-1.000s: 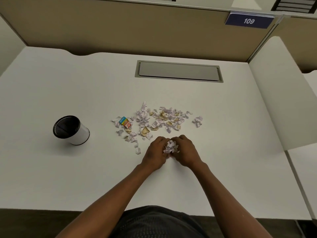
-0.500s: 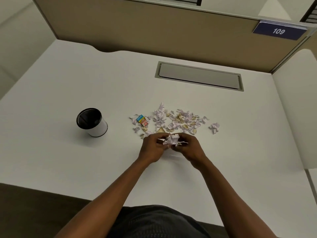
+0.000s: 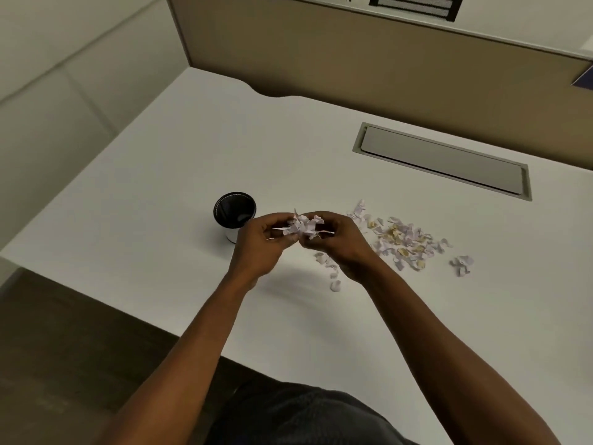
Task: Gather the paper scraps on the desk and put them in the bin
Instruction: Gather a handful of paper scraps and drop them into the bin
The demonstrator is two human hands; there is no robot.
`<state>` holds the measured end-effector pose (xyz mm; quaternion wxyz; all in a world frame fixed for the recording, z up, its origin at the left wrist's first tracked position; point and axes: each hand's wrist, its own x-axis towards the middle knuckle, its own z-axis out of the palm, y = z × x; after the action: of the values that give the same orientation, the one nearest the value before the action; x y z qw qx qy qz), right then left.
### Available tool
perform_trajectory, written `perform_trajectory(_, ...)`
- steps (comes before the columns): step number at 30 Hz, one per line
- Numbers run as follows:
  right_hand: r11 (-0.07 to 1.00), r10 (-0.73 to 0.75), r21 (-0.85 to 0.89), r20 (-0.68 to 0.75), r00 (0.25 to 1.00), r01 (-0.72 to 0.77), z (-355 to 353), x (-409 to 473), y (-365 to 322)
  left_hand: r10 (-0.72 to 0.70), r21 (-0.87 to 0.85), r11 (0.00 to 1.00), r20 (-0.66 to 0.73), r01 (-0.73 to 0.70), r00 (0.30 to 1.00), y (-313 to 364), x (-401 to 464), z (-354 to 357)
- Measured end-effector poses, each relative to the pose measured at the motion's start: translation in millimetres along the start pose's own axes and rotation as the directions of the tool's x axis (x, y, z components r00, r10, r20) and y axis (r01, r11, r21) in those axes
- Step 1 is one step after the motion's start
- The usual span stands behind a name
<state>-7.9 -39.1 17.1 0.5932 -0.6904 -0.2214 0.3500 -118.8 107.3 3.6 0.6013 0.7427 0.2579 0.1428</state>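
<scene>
Hands [image 3: 261,244] [image 3: 341,242] grip scrap wad [image 3: 303,226] beside bin [image 3: 234,210].

Both forearms extended forward from the lower edge of the view and converged at the centre. The left hand [image 3: 261,244] and the right hand [image 3: 341,240] were raised, fingertips facing each other. The fingers of both hands were curled, gripping one bunch of paper scraps [image 3: 303,226] between them.
</scene>
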Motion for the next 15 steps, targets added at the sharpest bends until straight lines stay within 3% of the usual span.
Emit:
perform_trajectory(8,0.991,0.035,-0.133,0.138,0.99,-0.017,61.0,68.9,-35.7,-0.002,0.045,0.999,-0.16,0.01,0.987,-2.1,24.7,-76.6)
perform_trajectory(11,0.953,0.088,-0.3,0.144,0.986,-0.041,79.7,92.0,-41.3,-0.036,0.128,0.99,-0.209,0.064,0.977,-8.7,35.0,-92.9)
perform_trajectory(15,0.815,0.094,-0.579,0.108,0.99,-0.014,98.0,110.0,-47.1,-0.024,0.275,0.957,-0.252,0.095,0.967,-15.5,45.1,-98.4)
